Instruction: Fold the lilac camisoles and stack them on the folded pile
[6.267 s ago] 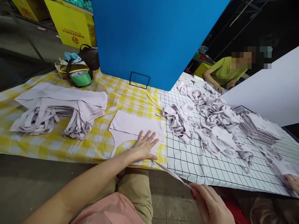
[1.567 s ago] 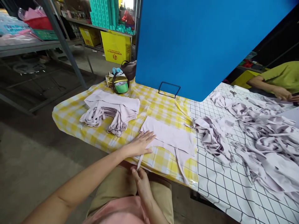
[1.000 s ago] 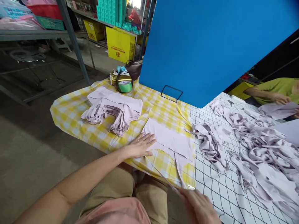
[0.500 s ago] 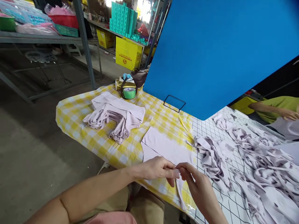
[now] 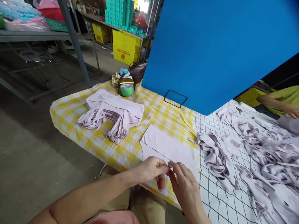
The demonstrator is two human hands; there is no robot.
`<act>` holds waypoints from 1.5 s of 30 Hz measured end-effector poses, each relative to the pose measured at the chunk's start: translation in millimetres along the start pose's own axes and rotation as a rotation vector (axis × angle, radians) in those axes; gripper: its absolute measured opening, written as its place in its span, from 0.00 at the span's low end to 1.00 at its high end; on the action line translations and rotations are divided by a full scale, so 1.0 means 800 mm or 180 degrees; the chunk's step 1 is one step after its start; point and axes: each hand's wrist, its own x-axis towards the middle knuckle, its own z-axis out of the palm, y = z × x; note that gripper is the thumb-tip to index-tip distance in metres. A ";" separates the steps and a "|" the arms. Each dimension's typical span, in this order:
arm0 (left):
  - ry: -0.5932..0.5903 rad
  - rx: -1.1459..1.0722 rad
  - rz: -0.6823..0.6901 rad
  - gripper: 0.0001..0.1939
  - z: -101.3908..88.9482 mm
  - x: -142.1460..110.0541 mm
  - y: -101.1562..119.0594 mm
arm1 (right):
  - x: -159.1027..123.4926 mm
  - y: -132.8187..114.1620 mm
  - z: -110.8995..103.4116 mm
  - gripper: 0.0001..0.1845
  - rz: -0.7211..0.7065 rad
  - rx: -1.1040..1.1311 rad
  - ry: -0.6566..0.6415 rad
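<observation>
A pale lilac cut fabric piece (image 5: pixel 169 144) lies flat on the yellow checked tablecloth (image 5: pixel 70 115) in front of me. My left hand (image 5: pixel 151 170) is over its near edge, thumb and forefinger pinched on the fabric. My right hand (image 5: pixel 185 185) meets it there, its fingertips closed on the same edge and touching the left fingertips. The exact bit between the fingers is mostly hidden. Left of this piece sits a neat stack of similar lilac pieces (image 5: pixel 114 107), with looped straps hanging toward me.
Loose lilac fabric pieces (image 5: pixel 217 155) are heaped on the white grid-patterned cloth (image 5: pixel 210 199) to the right. A large blue board (image 5: pixel 210 53) rises behind the table. Green tape (image 5: pixel 126 90) and a dark bag (image 5: pixel 137 73) stand at the back. Another person's hand (image 5: pixel 291 110) shows far right.
Both hands have shifted slightly left, still together at the fabric's near edge. A strap that hung below them is now out of sight. The view has turned a little.
</observation>
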 end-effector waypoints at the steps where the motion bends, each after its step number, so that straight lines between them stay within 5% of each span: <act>1: 0.0018 0.0056 -0.0031 0.20 0.000 -0.001 0.000 | 0.000 -0.002 0.003 0.12 -0.0035 -0.0086 0.0058; 6: 0.0074 0.0719 -0.0050 0.18 -0.007 0.000 -0.002 | 0.000 -0.004 0.019 0.14 0.0074 -0.0014 0.0008; 11: 0.0994 0.3527 0.0788 0.11 -0.043 0.022 -0.002 | 0.006 0.004 0.039 0.13 0.1083 0.1157 -0.0115; 14: 0.0779 0.4692 0.1233 0.06 -0.068 0.044 -0.004 | 0.014 0.010 0.050 0.12 0.1885 0.1850 -0.0321; 18: 0.0295 0.5351 0.1560 0.06 -0.085 0.066 -0.004 | 0.024 0.017 0.067 0.13 0.2434 0.2410 -0.0308; 22: 0.0268 0.5147 0.1485 0.06 -0.091 0.078 -0.001 | 0.033 0.023 0.081 0.14 0.2577 0.2703 -0.0296; 28: 0.0301 0.4336 0.0975 0.05 -0.100 0.091 0.003 | 0.047 0.029 0.088 0.16 0.2148 0.1827 -0.0420; 45: 0.0301 0.3979 0.0882 0.05 -0.104 0.098 0.004 | 0.047 0.031 0.094 0.15 0.2185 0.1699 -0.0243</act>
